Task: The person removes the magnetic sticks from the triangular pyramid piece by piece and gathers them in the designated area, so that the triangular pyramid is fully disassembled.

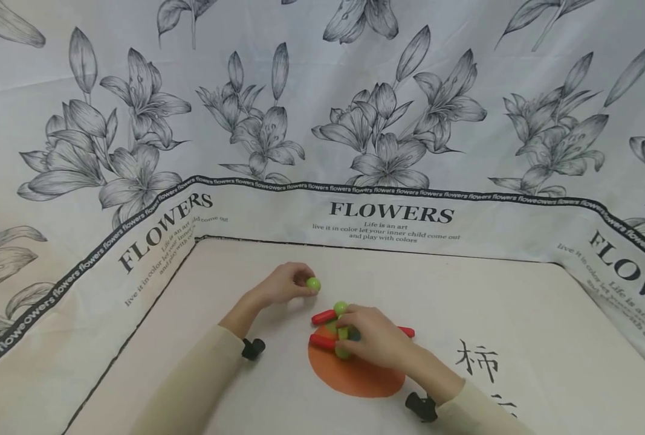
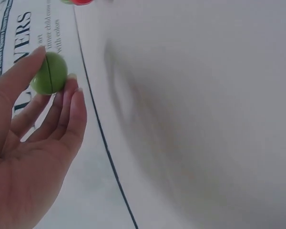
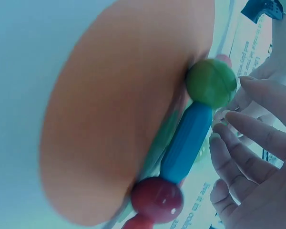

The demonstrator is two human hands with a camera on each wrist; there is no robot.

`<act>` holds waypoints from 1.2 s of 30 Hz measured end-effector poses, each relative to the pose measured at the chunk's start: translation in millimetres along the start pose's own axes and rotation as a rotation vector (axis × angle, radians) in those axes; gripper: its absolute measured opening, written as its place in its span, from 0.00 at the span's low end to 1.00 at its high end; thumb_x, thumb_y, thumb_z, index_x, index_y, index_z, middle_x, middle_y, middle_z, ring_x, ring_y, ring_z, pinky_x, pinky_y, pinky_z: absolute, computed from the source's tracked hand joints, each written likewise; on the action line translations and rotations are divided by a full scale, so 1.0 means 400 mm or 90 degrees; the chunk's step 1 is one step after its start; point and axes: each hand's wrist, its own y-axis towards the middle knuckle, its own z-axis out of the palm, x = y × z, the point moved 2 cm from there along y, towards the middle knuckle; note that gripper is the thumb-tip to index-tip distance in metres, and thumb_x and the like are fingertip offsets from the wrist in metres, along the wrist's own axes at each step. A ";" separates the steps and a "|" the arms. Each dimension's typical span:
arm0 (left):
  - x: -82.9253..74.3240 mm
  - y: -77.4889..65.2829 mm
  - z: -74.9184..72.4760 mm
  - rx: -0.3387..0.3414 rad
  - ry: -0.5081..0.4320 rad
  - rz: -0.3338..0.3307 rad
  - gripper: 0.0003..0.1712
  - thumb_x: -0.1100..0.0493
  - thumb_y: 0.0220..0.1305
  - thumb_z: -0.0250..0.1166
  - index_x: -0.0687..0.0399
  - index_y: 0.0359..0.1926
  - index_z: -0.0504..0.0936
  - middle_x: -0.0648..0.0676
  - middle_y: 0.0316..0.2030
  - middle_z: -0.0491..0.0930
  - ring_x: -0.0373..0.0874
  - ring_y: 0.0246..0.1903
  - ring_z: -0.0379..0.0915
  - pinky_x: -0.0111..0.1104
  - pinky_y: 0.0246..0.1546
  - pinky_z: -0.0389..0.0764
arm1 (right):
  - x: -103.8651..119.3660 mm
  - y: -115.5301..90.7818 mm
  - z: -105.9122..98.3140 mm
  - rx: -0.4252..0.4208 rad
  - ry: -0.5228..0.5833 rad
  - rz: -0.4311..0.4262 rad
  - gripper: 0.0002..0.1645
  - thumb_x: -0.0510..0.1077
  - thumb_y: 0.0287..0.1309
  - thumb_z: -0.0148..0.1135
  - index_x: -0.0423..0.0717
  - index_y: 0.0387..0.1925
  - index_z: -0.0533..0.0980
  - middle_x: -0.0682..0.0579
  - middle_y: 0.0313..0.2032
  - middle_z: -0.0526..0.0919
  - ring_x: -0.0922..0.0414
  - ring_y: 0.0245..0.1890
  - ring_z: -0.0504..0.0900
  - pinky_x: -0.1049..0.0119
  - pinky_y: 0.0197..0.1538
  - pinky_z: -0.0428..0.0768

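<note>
My left hand (image 1: pixel 289 284) pinches a green ball (image 2: pixel 50 74) between thumb and fingertips, above the table. A dark seam line runs across this ball in the left wrist view. My right hand (image 1: pixel 373 332) is over a joined toy of coloured rods and balls, partly covering it. In the right wrist view, a green ball (image 3: pixel 211 83) tops a blue rod (image 3: pixel 187 143), which leads down to a red ball (image 3: pixel 157 199). The right thumb tip is right at the green ball's edge, with the other fingers loosely bent beside the blue rod. Red rods (image 1: pixel 322 341) stick out leftward in the head view.
An orange printed circle (image 1: pixel 355 377) on the white tablecloth (image 1: pixel 235 386) lies under the toy. Dark printed characters (image 1: pixel 477 360) are to its right. A flower-patterned cloth (image 1: pixel 268 121) rises along the back and sides. Black wrist cameras (image 1: pixel 421 406) sit at both cuffs.
</note>
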 end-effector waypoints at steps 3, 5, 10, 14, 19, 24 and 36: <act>-0.006 0.047 0.014 -0.010 0.000 -0.010 0.18 0.54 0.62 0.75 0.53 0.50 0.83 0.49 0.44 0.83 0.43 0.44 0.79 0.37 0.46 0.82 | -0.013 -0.006 -0.006 0.001 0.016 0.001 0.17 0.46 0.58 0.75 0.41 0.46 0.85 0.54 0.39 0.82 0.55 0.40 0.80 0.61 0.46 0.81; -0.010 0.079 0.026 -0.010 0.004 -0.017 0.18 0.54 0.61 0.76 0.53 0.50 0.83 0.50 0.46 0.83 0.43 0.46 0.79 0.37 0.48 0.82 | -0.020 -0.008 -0.007 0.004 0.026 0.004 0.17 0.46 0.59 0.74 0.41 0.46 0.84 0.54 0.39 0.82 0.55 0.41 0.80 0.61 0.46 0.81; -0.026 0.148 0.052 -0.011 0.019 -0.039 0.18 0.55 0.61 0.76 0.54 0.50 0.83 0.50 0.47 0.82 0.44 0.46 0.77 0.37 0.50 0.80 | -0.037 -0.004 -0.009 0.005 0.055 0.024 0.16 0.45 0.60 0.73 0.41 0.47 0.84 0.52 0.38 0.82 0.54 0.40 0.80 0.59 0.45 0.82; -0.044 0.186 0.063 -0.017 0.020 -0.056 0.18 0.57 0.60 0.76 0.55 0.50 0.83 0.52 0.47 0.82 0.46 0.47 0.77 0.37 0.50 0.80 | -0.049 0.010 -0.018 -0.018 0.060 0.047 0.16 0.43 0.60 0.73 0.40 0.48 0.84 0.52 0.37 0.81 0.54 0.38 0.79 0.62 0.42 0.80; -0.048 0.214 0.079 -0.022 0.026 -0.071 0.20 0.57 0.59 0.76 0.57 0.50 0.82 0.54 0.47 0.83 0.47 0.46 0.77 0.37 0.49 0.80 | -0.060 0.037 -0.019 -0.052 0.055 0.075 0.15 0.42 0.61 0.72 0.41 0.48 0.83 0.51 0.38 0.82 0.54 0.38 0.79 0.62 0.42 0.79; -0.032 0.224 0.095 -0.033 0.014 -0.098 0.21 0.56 0.57 0.77 0.55 0.51 0.83 0.53 0.46 0.82 0.46 0.46 0.76 0.38 0.51 0.78 | -0.068 0.065 -0.007 -0.070 0.034 0.094 0.15 0.43 0.61 0.71 0.40 0.47 0.84 0.49 0.38 0.83 0.53 0.39 0.80 0.57 0.46 0.80; -0.029 0.225 0.093 -0.032 -0.004 -0.091 0.23 0.56 0.57 0.78 0.53 0.52 0.83 0.54 0.46 0.82 0.47 0.45 0.77 0.40 0.50 0.79 | -0.100 0.103 0.006 -0.054 0.050 0.142 0.13 0.45 0.64 0.69 0.42 0.46 0.84 0.54 0.32 0.83 0.59 0.32 0.77 0.63 0.39 0.79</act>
